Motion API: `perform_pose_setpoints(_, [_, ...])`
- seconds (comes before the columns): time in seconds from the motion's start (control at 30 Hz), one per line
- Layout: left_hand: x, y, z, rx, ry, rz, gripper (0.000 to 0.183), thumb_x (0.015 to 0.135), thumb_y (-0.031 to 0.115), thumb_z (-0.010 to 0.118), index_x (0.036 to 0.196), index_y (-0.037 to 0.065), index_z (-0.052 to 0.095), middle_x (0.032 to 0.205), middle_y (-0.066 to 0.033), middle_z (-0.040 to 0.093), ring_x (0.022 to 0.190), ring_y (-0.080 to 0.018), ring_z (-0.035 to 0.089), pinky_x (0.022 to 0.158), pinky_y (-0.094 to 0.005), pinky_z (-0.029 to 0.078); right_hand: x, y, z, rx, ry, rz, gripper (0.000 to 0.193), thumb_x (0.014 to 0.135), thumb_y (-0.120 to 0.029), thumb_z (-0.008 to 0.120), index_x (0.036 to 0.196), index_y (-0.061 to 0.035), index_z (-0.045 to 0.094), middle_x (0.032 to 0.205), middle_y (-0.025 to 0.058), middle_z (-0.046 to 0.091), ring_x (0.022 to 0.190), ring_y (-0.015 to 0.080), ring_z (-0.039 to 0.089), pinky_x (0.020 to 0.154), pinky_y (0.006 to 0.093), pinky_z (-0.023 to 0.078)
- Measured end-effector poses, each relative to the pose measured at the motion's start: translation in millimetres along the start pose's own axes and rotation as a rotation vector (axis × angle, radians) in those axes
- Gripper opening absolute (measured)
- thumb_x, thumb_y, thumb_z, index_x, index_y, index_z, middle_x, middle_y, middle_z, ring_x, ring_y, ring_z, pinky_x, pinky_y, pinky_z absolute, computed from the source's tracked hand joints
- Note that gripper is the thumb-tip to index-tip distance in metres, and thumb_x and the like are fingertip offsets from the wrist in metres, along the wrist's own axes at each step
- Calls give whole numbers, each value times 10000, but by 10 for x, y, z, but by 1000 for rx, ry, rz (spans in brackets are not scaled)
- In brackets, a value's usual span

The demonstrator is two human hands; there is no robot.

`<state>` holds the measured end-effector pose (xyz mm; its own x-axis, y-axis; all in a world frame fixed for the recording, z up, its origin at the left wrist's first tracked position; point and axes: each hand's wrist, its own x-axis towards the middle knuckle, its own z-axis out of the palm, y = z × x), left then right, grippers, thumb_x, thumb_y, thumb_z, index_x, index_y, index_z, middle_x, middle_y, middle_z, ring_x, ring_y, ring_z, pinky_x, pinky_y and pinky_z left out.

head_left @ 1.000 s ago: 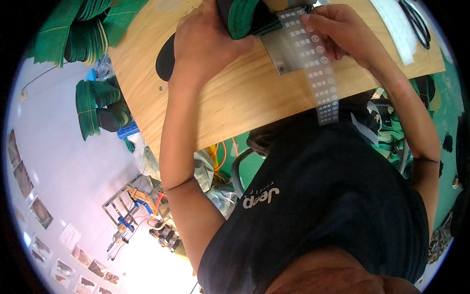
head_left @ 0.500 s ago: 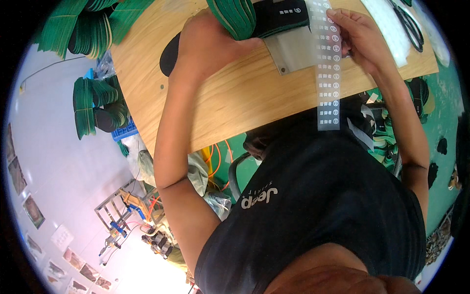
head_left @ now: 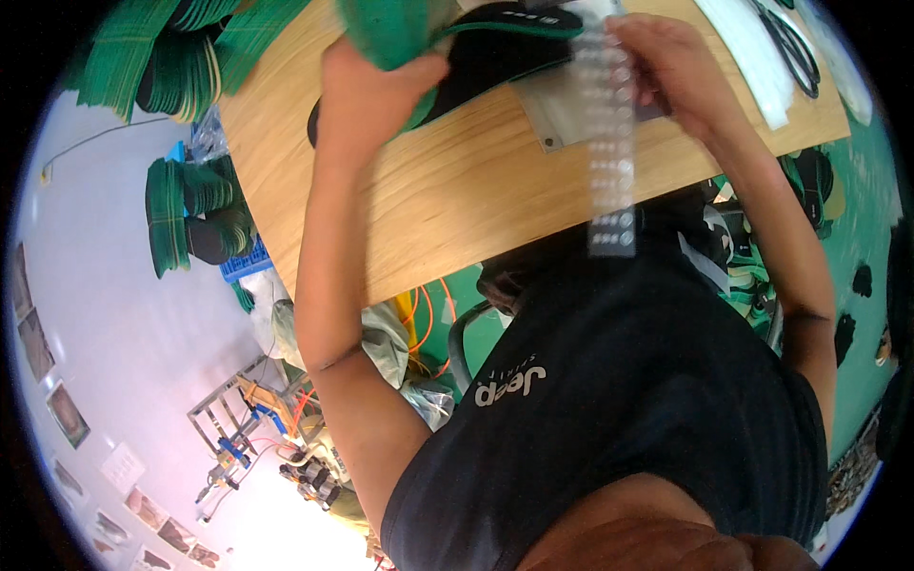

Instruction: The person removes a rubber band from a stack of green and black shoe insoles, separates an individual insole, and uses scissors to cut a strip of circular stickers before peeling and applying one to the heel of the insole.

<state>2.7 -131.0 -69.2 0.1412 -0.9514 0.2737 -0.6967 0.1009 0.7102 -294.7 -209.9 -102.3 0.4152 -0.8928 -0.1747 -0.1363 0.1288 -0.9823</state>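
Observation:
My left hand (head_left: pixel 367 100) is closed around a bundle of green-backed shoe insoles (head_left: pixel 386 33), blurred by motion, at the top of the table. A black insole (head_left: pixel 519 21) with a small white print reaches from that bundle toward the right, its green edge raised and bent. Under it lies more black insole surface (head_left: pixel 476 71). My right hand (head_left: pixel 671 71) pinches a clear strip of white printed labels (head_left: pixel 612 176), which hangs down past the table's near edge. Beneath the strip's upper part lies a thin greyish plate (head_left: pixel 555 119), partly covered.
The wooden table (head_left: pixel 457 181) slants across the top. White sheet material (head_left: pixel 752 62) and black-handled scissors (head_left: pixel 792 48) lie at its right. Stacks of green insoles (head_left: pixel 186 214) stand on a blue crate (head_left: pixel 248 264) at the left, with more stacks (head_left: pixel 119 57) above.
My left hand has moved left with the bundle, and the printed insole has lifted and bent. The label strip has shifted left with my right hand.

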Motion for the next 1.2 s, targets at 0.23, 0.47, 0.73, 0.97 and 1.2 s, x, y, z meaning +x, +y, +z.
perform_pose_setpoints(0.23, [-57,40,-56,-391,271,50,223,672,-11,738,876,-27,650,850,-48,656,787,-162,617,767,-310,497,35,-361,145,-223,-70,350,242,929,-193,604,819,3,693,617,47,635,483,135,596,463,283,498])
perform_pose_setpoints(0.47, [-93,18,-77,-353,263,71,329,668,-27,729,986,-32,642,969,-81,657,885,-199,615,850,-335,485,105,-323,142,-304,-79,384,244,922,-203,620,804,-3,695,626,54,647,483,134,597,456,267,486])
perform_pose_setpoints(0.73, [-91,43,-69,-355,307,45,331,660,30,768,958,-34,640,936,-79,651,860,-193,614,816,-330,493,86,-112,73,-373,-146,159,324,985,-303,579,780,-55,624,504,6,566,363,56,507,333,174,331])
perform_pose_setpoints(0.97, [-96,10,-44,-318,307,51,419,675,-12,742,1078,-25,628,1047,-88,646,959,-225,612,935,-355,459,55,-120,93,-307,-135,172,325,991,-296,580,766,-64,619,498,-4,548,349,49,481,324,178,291])
perform_pose_setpoints(1.2, [-170,188,44,-218,152,-92,466,678,68,795,1096,-40,621,1024,-83,661,947,-202,610,911,-342,474,56,-99,63,-326,-149,139,333,993,-315,577,764,-76,614,508,-10,537,350,50,481,322,183,281])
